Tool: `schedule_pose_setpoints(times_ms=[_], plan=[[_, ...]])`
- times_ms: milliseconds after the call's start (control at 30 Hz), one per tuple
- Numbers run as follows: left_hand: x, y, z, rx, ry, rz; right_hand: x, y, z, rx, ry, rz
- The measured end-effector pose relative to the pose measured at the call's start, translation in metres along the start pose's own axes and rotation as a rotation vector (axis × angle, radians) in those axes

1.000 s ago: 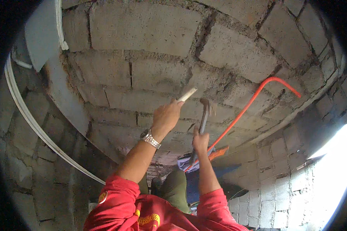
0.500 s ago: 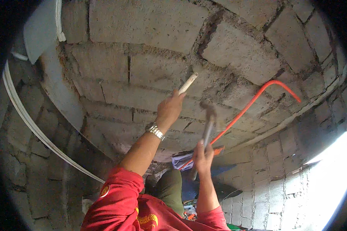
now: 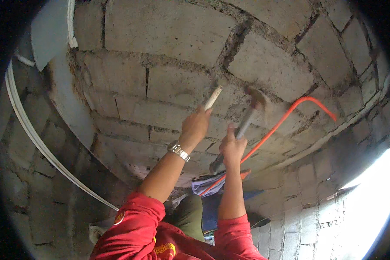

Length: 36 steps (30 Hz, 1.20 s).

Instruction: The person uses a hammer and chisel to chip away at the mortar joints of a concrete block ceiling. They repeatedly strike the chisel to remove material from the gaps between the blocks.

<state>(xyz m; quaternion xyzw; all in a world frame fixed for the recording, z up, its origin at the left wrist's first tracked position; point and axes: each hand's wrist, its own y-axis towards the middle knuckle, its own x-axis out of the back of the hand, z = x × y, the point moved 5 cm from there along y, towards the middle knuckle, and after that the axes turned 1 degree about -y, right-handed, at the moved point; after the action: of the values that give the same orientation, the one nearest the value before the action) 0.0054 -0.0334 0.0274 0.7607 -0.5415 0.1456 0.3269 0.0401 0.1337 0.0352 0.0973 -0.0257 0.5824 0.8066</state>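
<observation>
My left hand (image 3: 196, 125), with a metal-band watch at its wrist, is closed around a pale, rod-like chisel (image 3: 213, 98). The rod's worn end sticks out past the fingers, up and to the right, before the block wall; its other end is hidden by the hand. My right hand (image 3: 233, 145) grips a hammer (image 3: 245, 122) by its grey handle. The blurred hammer head stands up to the right of the chisel, apart from it, and the dark butt pokes out below the fist.
A grey block wall (image 3: 169, 30) with rough mortar joints fills the view ahead. An orange bent conduit (image 3: 275, 122) leans to the right of the hammer. White cables (image 3: 34, 134) hang at the left beside a grey panel (image 3: 52, 30). A lilac cloth (image 3: 206, 185) lies below.
My right hand has lifted the hammer up and to the right, its head now farther from the chisel. My left hand has shifted only slightly, still holding the chisel.
</observation>
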Motion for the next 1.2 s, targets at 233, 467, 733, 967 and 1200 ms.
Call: schedule_pose_setpoints(times_ms=[233,467,733,967,1200], plan=[[-0.013,-0.006,-0.010,0.101,-0.079,0.100,-0.013,0.027,-0.029,0.230,-0.315,0.055],[-0.023,0.007,0.009,0.088,-0.027,0.086,-0.013,0.002,-0.007,0.328,0.146,-0.059],[-0.042,0.002,0.048,0.015,-0.074,0.123,0.020,-0.031,-0.097,-0.209,-0.027,0.137],[-0.071,0.038,0.117,-0.043,-0.196,0.084,0.047,-0.235,-0.240,-0.775,0.382,0.263],[-0.073,-0.030,0.042,-0.009,-0.188,0.376,0.096,-0.269,-0.304,-1.008,0.706,-0.087]])
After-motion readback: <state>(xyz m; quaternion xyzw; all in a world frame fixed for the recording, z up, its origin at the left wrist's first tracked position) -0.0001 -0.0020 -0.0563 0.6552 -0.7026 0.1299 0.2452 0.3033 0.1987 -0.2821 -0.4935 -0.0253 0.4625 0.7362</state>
